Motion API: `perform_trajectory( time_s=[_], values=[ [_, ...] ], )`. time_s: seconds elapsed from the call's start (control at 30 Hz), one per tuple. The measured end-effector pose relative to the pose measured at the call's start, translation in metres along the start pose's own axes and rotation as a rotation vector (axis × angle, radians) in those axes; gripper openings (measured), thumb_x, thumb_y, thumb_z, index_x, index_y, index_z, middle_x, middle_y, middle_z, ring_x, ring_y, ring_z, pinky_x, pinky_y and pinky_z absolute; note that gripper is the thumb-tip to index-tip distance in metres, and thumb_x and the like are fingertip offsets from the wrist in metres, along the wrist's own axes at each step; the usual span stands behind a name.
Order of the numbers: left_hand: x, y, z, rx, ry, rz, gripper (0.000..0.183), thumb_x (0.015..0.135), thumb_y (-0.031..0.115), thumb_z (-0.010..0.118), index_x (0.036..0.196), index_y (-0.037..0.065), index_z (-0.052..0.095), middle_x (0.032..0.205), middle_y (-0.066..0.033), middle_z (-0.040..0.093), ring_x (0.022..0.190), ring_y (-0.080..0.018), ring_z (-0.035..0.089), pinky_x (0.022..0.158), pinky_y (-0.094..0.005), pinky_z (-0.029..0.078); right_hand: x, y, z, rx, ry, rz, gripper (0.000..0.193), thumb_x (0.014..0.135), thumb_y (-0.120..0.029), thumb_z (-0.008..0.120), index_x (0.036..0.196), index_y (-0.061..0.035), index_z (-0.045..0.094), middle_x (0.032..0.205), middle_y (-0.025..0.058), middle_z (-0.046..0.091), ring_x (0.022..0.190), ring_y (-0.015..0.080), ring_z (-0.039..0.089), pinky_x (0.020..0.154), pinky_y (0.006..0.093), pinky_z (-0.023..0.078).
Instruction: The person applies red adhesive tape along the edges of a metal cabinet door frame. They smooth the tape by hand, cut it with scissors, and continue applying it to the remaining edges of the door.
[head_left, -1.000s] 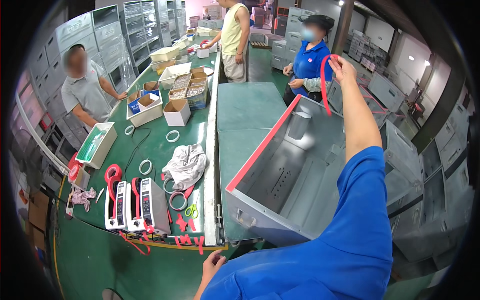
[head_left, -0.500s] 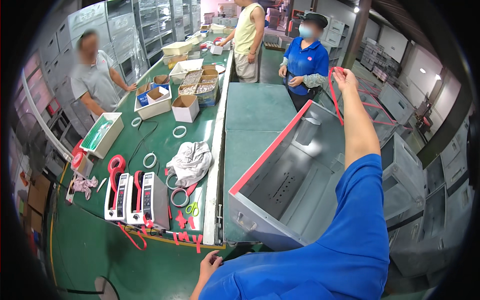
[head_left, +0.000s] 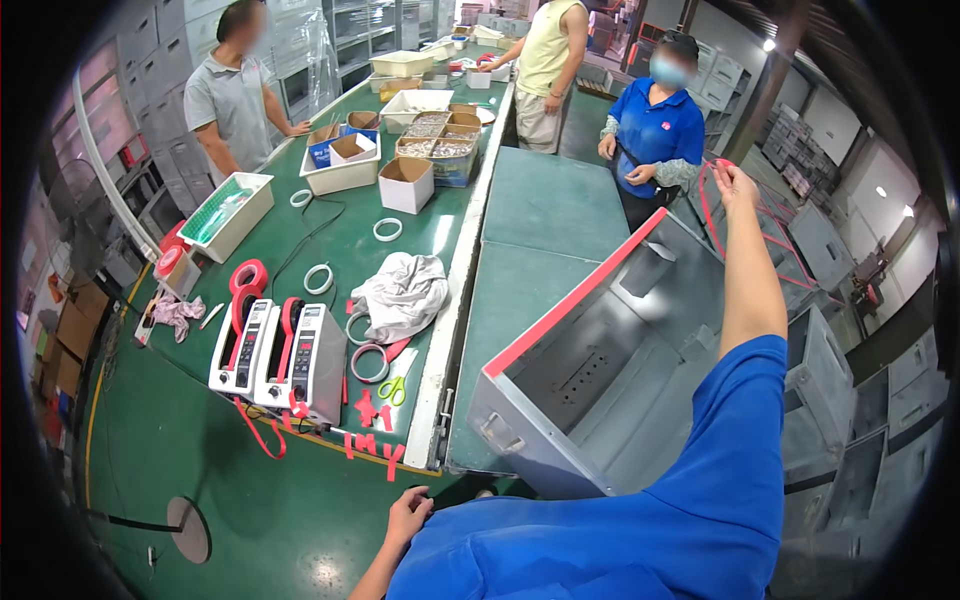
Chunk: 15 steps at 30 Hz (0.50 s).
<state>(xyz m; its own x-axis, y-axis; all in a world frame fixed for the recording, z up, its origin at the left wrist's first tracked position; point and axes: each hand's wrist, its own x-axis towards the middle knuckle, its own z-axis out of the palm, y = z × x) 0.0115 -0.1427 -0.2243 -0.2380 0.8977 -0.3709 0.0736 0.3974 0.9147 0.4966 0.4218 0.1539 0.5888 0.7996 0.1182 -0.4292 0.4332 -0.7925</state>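
My right hand [head_left: 737,186] is raised at the far right, its fingers pinched on the end of a red tape strip [head_left: 705,205]. The strip hangs in a loop just beyond the far corner of a grey metal box [head_left: 540,432]. This box stands tilted across the view, its open side showing a row of small holes inside. Red tape covers its long left edge. Low in front of the table's end, my left hand [head_left: 407,514] hangs with loosely bent fingers apart, holding nothing.
Two tape dispensers [head_left: 305,350] with red rolls stand at the green table's near end. Beside them lie green scissors [head_left: 393,391], a grey cloth [head_left: 402,297] and cut red strips. A co-worker in blue [head_left: 655,130] stands beyond the box; two more people are near the table.
The view has swung so that the scene sits further right. My right hand still grips the tape strip, now lower beside the box's far corner. My left hand stays low, holding nothing.
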Motion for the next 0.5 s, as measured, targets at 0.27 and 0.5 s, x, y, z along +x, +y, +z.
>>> perform_trajectory(
  time_s=[0.27, 0.5],
  values=[
    [0.000, -0.003, -0.003, -0.008, 0.013, -0.057, 0.031, 0.084, 0.007, 0.065, 0.113, 0.000, 0.060, 0.082, -0.0075, 0.064, 0.070, -0.0120, 0.062, 0.063, -0.0264, 0.054, -0.007, 0.006, 0.002, -0.052, -0.017, -0.026, 0.014, 0.079, 0.010, 0.051, 0.093, 0.0114, 0.052, 0.093, 0.0243, 0.063, 0.085, 0.0356, 0.067, 0.080, 0.0473, 0.056],
    [0.003, 0.002, -0.005, 0.026, 0.031, -0.051, 0.031, 0.083, 0.007, 0.065, 0.112, 0.000, 0.060, 0.083, -0.0091, 0.065, 0.070, -0.0134, 0.063, 0.062, -0.0273, 0.055, -0.017, 0.008, 0.010, -0.076, -0.033, -0.020, 0.013, 0.078, 0.010, 0.051, 0.090, 0.0131, 0.052, 0.090, 0.0249, 0.065, 0.081, 0.0339, 0.069, 0.074, 0.0438, 0.058]
  ],
)
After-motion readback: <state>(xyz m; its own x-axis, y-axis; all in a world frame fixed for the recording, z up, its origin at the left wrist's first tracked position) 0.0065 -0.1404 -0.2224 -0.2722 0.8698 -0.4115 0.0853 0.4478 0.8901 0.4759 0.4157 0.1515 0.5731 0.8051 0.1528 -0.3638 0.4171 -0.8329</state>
